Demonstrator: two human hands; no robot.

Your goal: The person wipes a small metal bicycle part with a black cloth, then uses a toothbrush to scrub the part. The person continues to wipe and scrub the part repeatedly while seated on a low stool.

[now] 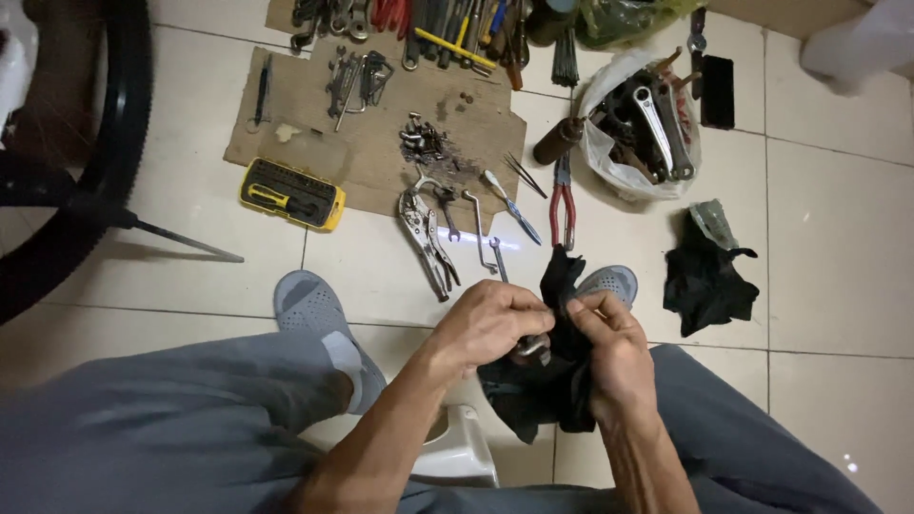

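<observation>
Both hands clenched on the black rag [552, 381], centre frame btwn the knees: left hand [486, 324] at 9 o'clock, right hand [609, 347] at 3, equally near. Rag's long axis runs 12-to-6; small metal part [531, 346] pinched inside.

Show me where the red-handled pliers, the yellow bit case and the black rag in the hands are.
red-handled pliers [563, 205]: head view, on the red handles.
yellow bit case [291, 194]: head view, middle of its lid.
black rag [562, 276]: head view, on its upper end above the hands.

Both hands, left hand [486, 324] and right hand [609, 347], grip a black rag [557, 381] above tools.
</observation>
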